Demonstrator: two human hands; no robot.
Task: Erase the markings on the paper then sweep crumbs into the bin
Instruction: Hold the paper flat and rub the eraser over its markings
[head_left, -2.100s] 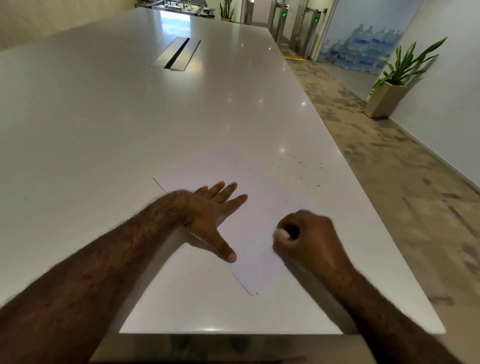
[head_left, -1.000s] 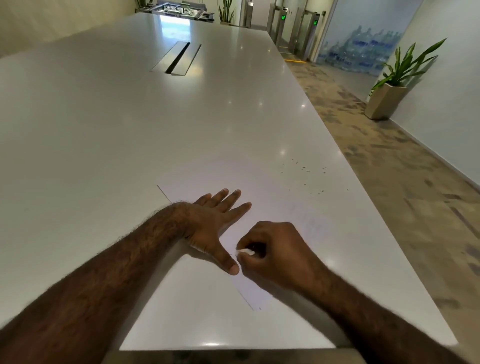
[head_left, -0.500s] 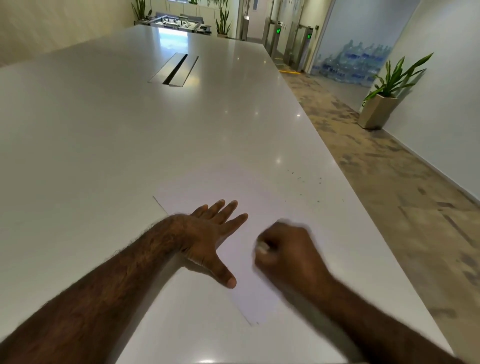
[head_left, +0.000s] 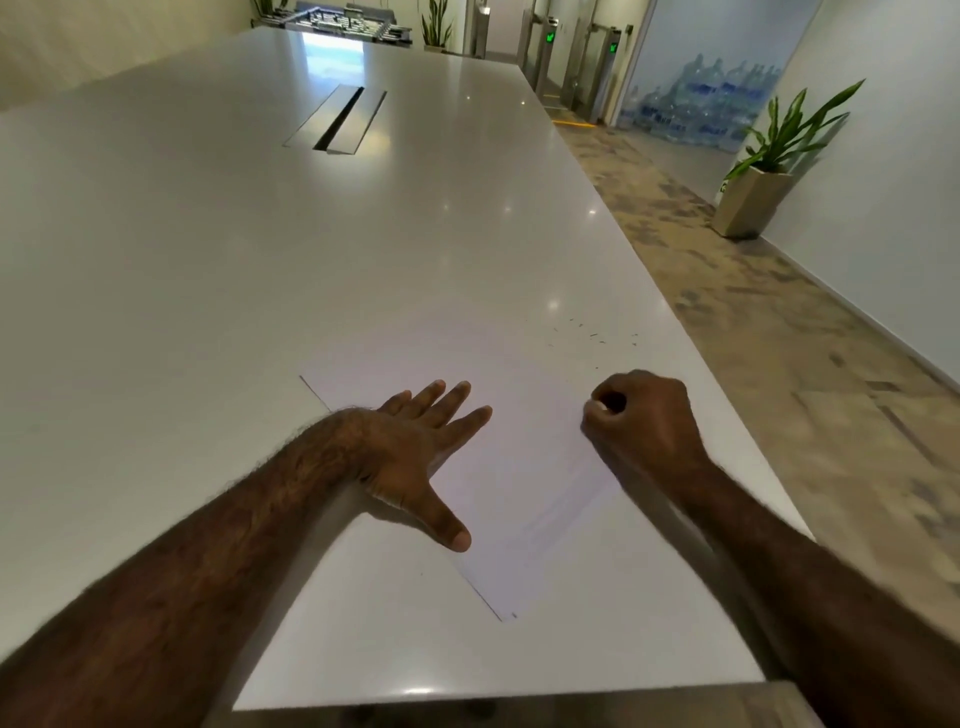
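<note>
On the near end of the long white table the left hand lies flat with fingers spread and thumb splayed, pressing down the left part of the paper. If that palm lifts or slides, the sheet will likely travel with the rubbing stroke and crease or tear near its free corner. Faint pencil streaks show on the sheet between the two hands, so the erasing looks unfinished. Further right, the right hand is curled into a fist over the paper's right edge, apparently pinching a small pale eraser, of which only a sliver shows. Hard strokes this close to the edge could buckle the paper or fling debris off. Beyond the fist, the crumbs lie scattered near the table's right edge; a careless sweep would drop them onto the floor, since no bin is in view
</note>
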